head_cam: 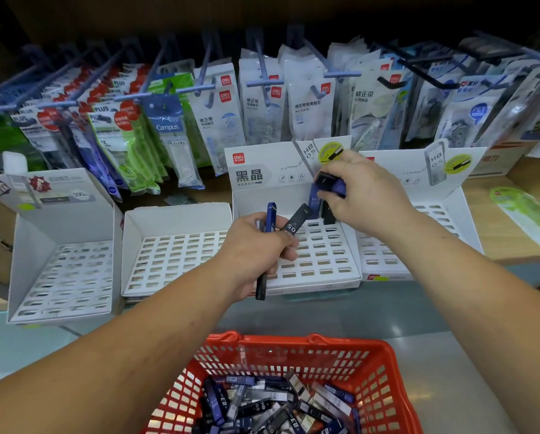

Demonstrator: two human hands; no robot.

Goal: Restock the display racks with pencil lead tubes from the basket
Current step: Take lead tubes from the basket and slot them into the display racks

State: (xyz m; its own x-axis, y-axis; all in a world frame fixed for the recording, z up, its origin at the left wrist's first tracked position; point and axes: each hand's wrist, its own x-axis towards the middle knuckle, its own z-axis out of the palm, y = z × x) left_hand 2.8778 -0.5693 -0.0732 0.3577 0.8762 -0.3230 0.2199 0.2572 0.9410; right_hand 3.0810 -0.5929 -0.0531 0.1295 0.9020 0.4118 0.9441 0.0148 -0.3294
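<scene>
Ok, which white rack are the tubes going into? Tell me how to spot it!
Look under the hanging packets, where four white racks sit in a row. It is the third rack from the left, just beyond the red basket. Only this one shows tubes standing in its back row, under the right hand.

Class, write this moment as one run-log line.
left grip holds spare tubes | right grip pinches blue tube over rack back row | basket holds more tubes
</scene>
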